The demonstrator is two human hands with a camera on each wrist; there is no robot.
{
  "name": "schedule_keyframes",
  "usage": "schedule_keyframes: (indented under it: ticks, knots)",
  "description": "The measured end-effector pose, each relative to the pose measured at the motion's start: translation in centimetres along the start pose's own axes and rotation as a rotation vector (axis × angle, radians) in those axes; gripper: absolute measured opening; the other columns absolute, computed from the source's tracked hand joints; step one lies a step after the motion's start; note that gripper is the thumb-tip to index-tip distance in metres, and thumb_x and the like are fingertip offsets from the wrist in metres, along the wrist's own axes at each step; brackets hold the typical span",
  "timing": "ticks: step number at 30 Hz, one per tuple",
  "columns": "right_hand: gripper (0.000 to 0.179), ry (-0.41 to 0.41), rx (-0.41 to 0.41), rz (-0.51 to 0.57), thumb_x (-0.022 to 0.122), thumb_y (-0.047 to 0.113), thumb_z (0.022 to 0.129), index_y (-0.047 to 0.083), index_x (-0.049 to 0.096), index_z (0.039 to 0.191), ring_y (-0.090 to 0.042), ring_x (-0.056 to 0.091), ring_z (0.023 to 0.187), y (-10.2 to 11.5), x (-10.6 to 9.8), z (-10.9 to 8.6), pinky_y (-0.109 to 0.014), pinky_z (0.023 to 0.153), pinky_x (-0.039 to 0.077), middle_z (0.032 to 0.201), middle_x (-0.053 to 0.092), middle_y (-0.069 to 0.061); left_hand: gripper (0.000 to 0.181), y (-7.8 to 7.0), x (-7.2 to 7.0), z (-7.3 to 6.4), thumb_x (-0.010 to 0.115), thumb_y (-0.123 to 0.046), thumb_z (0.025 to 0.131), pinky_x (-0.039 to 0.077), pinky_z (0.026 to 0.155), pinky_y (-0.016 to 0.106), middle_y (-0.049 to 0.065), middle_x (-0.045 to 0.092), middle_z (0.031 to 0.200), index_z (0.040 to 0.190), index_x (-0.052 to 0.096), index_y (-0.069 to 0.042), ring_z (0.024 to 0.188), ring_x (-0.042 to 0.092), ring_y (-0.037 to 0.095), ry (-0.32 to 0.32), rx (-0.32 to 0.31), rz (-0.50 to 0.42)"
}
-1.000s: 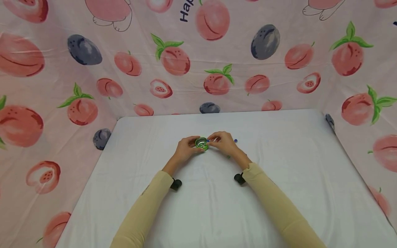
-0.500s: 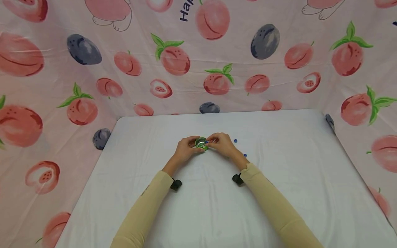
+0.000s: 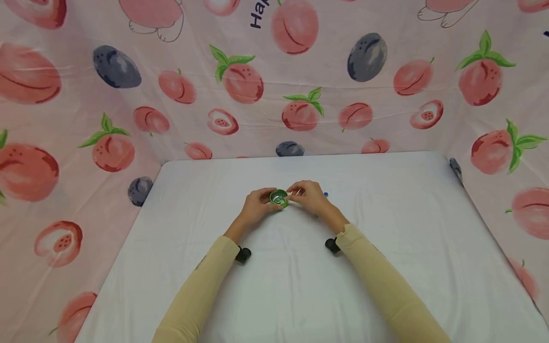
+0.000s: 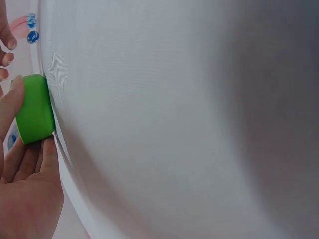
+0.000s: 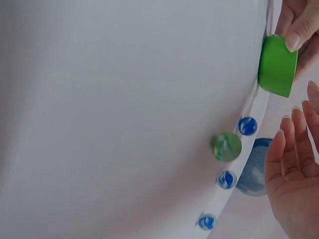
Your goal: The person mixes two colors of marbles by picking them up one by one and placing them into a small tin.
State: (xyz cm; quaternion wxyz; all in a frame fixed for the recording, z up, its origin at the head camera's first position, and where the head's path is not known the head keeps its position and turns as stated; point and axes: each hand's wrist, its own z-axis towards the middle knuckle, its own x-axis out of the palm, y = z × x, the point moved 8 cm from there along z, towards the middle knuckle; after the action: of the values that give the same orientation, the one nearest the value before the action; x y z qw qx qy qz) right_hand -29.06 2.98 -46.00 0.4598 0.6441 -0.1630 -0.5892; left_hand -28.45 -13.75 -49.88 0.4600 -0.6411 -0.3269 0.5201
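Note:
My left hand (image 3: 256, 205) holds a small round green container (image 3: 279, 198) on the white table, thumb on the near side and fingers round the far side. In the left wrist view the smooth green wall (image 4: 36, 109) shows between thumb and fingers. My right hand (image 3: 310, 196) is at the container's right rim, fingers loosely bent. No marble shows between its fingertips. In the right wrist view, a green marble (image 5: 227, 146) and blue marbles (image 5: 227, 179) lie on the table near this hand. The container's contents are too small to make out clearly.
One blue marble (image 3: 326, 194) shows just beyond my right wrist in the head view. A white cloth covers the table (image 3: 291, 286). Pink fruit-print curtains (image 3: 257, 124) stand at its back and sides. A small black camera (image 3: 243, 255) is strapped at the left wrist.
The blue marble in my right fingertips at the container's rim is no longer visible there. My right hand has drawn back slightly. My left hand keeps its hold on the container.

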Motion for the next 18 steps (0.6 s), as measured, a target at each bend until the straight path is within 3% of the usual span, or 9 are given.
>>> schedule_keyframes:
  ticks: [18]
  knots:
    - [0.024,0.014,-0.016,-0.098,0.079,0.012,0.095,-0.004,0.077,0.112,-0.027,0.066,0.088,-0.2,-3.7,-2.6,-0.03,0.077,0.054,0.097,0.074,-0.014,0.066,0.0,0.1,-0.1,0.083,0.001,0.088,0.053,0.113,0.038,0.027,0.058,0.147,0.147,0.055,0.008,0.138,0.059,0.037,0.007,0.005,0.031]
